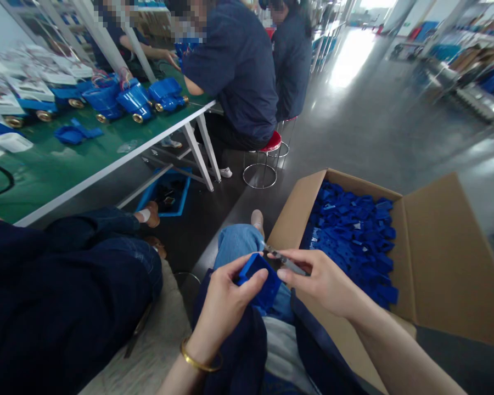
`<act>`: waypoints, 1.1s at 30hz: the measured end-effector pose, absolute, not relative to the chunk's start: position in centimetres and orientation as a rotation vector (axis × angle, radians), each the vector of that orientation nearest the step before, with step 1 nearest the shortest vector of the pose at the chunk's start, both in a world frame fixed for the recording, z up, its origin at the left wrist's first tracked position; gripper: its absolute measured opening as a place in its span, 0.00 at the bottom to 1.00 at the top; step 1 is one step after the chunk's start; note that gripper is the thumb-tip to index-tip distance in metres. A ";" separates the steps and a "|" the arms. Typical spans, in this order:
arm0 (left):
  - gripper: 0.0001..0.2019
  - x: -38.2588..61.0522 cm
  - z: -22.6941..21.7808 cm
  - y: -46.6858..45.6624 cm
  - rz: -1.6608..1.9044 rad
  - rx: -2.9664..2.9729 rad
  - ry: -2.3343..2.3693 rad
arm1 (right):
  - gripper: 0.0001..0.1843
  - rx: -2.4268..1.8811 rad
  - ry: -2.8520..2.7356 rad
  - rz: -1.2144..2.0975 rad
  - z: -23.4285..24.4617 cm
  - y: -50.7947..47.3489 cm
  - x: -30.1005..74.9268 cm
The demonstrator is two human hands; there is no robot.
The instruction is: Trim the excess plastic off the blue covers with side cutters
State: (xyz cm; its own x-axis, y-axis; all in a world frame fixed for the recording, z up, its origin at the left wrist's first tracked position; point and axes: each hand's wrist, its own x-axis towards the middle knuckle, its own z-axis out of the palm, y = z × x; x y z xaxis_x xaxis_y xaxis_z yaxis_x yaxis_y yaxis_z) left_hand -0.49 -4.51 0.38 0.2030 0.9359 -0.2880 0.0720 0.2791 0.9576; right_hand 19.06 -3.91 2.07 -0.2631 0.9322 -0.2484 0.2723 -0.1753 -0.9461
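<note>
My left hand (pixel 233 293) grips a blue plastic part (pixel 264 291), shaped like a small open box, above my lap. The left thumb presses on its face. In my right hand (pixel 323 277) is a utility knife (pixel 287 262) with a grey handle, pinched between thumb and fingers. Its tip points up and to the left, just beyond the blue part's upper right edge; whether they touch I cannot tell. To the right stands an open cardboard box (pixel 434 258) filled with many similar blue plastic parts (pixel 354 233).
A green-topped table (pixel 102 145) at left carries blue meter bodies (pixel 135 101) with brass ends and white units. Beneath it sits a blue tray (pixel 185 192). One person sits close at my left; others sit along the table, with a red stool (pixel 271 142) visible.
</note>
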 end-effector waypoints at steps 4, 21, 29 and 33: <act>0.25 -0.6 0.1 -4.5 0.781 0.933 1.175 | 0.22 -1.101 -0.647 1.785 0.5 -2.6 19.1; 0.27 -2.2 -1.4 -2.6 0.650 0.230 0.773 | 0.21 -0.975 -0.291 1.707 -3.3 -1.6 20.3; 0.29 -2.5 -3.5 -2.6 0.659 0.252 0.607 | 0.20 -0.943 -0.214 1.690 -3.6 -1.9 20.5; 0.28 -2.5 -3.6 -3.0 0.713 0.237 0.523 | 0.21 -0.926 -0.191 1.672 -3.6 -1.9 20.9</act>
